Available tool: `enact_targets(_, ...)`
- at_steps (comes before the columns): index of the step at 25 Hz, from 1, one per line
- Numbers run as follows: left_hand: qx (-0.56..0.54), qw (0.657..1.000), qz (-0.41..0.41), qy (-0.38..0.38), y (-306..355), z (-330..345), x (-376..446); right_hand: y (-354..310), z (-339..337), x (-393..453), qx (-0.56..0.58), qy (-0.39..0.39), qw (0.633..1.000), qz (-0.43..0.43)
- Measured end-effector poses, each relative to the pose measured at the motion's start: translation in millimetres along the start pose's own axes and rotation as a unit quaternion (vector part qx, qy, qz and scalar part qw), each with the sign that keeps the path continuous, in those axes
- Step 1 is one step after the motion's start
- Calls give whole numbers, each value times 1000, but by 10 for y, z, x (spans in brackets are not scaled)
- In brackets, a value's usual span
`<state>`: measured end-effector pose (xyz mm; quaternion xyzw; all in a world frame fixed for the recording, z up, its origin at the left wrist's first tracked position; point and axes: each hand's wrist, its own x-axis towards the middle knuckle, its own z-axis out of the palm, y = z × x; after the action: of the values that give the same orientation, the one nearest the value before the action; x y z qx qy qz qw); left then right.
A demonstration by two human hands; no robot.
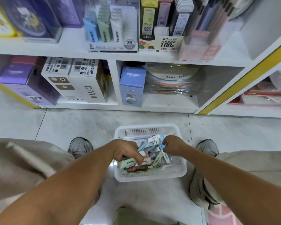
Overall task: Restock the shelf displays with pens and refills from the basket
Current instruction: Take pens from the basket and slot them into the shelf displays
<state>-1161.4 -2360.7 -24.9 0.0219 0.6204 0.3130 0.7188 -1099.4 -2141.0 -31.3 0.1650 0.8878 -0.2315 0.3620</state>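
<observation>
Left grip (128,153) is closing around a bundle of small refill packs (131,163) inside the white basket (146,129), which is sitting on the floor tiles (71,124) before the shelf (71,51). Right grip (172,146) is pinching a pale blue pack (162,140) above the pile.

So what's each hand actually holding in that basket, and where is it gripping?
The left hand clutches a bunch of small packs around their middles. The right hand pinches something pale blue; which part cannot be told.
</observation>
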Motion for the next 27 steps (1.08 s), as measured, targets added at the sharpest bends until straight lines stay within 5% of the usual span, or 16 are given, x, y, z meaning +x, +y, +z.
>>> enact_targets(5, 31, 998, 48, -1, 257, 102, -393, -125, -335, -318, 148, -2, 988, 33)
enact_targets(9, 31, 991, 120, 41, 646, 155, -797, -261, -895, -589, 411, 81, 908, -13)
enact_targets(14, 46, 968, 234, 75, 1194, 252, -1509, -394, -1695, -1219, 550, 142, 814, -120)
enact_targets(23, 54, 919, 378, 98, 1810, 432, -2618, -778, -2753, -2233, 568, 235, 737, -282)
enact_targets(27, 44, 905, 406, 121, 1978, 410, -2812, -727, -3193, -2321, 626, 331, 636, -307)
